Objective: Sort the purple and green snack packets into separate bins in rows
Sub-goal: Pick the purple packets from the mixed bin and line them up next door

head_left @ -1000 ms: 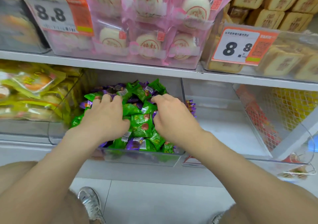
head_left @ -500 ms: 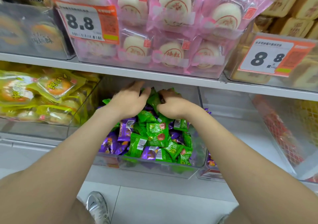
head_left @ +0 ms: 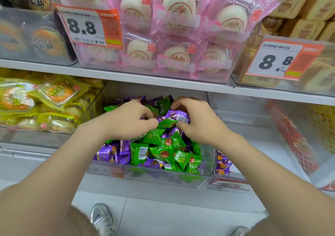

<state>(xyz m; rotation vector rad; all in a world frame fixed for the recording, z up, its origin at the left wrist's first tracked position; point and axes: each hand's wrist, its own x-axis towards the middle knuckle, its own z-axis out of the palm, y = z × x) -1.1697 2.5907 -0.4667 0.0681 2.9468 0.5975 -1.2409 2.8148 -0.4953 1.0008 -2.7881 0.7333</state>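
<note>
Right hand (head_left: 197, 121) curls round a crinkly purple packet (head_left: 175, 115), barcode up. Left hand (head_left: 126, 119) is curled into the heap; I cannot tell what it holds. Glossy green packets (head_left: 163, 150) and purple packets (head_left: 106, 154) lie mixed in a clear plastic bin (head_left: 145, 176) on the white lower shelf (head_left: 21, 165). The orange price tag (head_left: 88, 29) above reads 8.8.
</note>
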